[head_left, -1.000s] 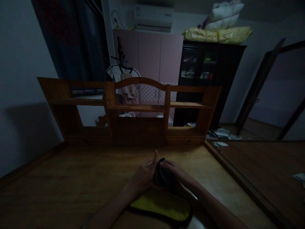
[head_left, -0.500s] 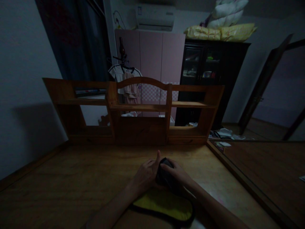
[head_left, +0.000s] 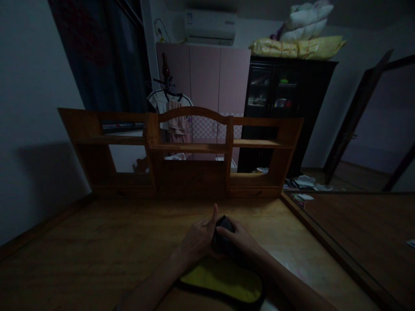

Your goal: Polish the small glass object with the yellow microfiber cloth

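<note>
Nearest, a yellow pad [head_left: 223, 281] with a black edge lies flat below both hands, its left end by the left wrist. Just beyond it, a dark object [head_left: 221, 244] stands between the hands. The right hand [head_left: 242, 239] grips it from the right, thumb across its face. The left hand [head_left: 197, 236] is against its left side, thumb raised; its fingers are partly hidden, so I cannot tell how far they close. Under all is the wooden top [head_left: 106, 242]; farther off, a shelf [head_left: 189, 148], then a pink wardrobe [head_left: 205, 77].

Dim light, faint glare on tabletop [head_left: 298, 248]
</note>
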